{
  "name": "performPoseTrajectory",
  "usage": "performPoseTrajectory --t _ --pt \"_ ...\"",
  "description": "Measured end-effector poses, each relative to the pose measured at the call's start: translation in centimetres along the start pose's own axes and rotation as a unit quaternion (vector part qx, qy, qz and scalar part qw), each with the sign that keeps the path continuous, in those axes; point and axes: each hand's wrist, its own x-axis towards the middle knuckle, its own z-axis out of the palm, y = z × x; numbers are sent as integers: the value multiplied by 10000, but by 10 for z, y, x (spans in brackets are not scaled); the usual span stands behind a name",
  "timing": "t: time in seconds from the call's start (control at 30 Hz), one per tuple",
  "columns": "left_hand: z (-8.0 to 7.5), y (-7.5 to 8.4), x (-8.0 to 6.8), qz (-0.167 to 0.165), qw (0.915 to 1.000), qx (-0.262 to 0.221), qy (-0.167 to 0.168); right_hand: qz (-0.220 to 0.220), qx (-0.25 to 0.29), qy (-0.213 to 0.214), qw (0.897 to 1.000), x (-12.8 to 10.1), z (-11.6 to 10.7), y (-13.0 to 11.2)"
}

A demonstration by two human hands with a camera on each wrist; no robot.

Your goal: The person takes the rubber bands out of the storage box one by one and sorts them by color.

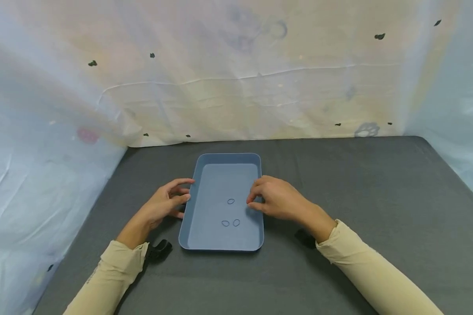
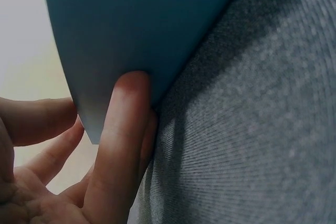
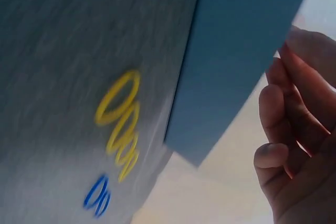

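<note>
A shallow blue-grey tray (image 1: 220, 175) lies on the dark grey cloth. Three small dark rings (image 1: 230, 201) like thin bands rest on its floor, one above a pair. At the tray's left side, my left hand (image 1: 161, 203) touches the rim and outer wall with spread, slightly bent fingers (image 2: 131, 95). Over the right side of the tray hovers my right hand (image 1: 280, 197), its thumb and forefinger close together and the other fingers (image 3: 271, 156) curled. Whether anything thin is between the right fingertips cannot be seen.
In the right wrist view, several yellow rings (image 3: 118, 98) and two blue rings (image 3: 95, 190) lie on the cloth beside the tray's wall; the head view does not show them plainly. A pale patterned curtain (image 1: 240, 100) hangs behind the table (image 1: 358, 197).
</note>
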Motion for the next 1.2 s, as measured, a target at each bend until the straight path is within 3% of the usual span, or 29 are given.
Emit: performPoseTrajectory --t 0.27,0.53,1.2 --pt "2 1 1 19 10000 -9 33 -335 -134 -391 9986 14 17 -10" --pt "2 2 1 77 9999 64 16 -323 -221 -710 9967 22 31 -12" --pt "2 -1 1 52 10000 43 19 -414 -423 -659 9961 19 34 -18"
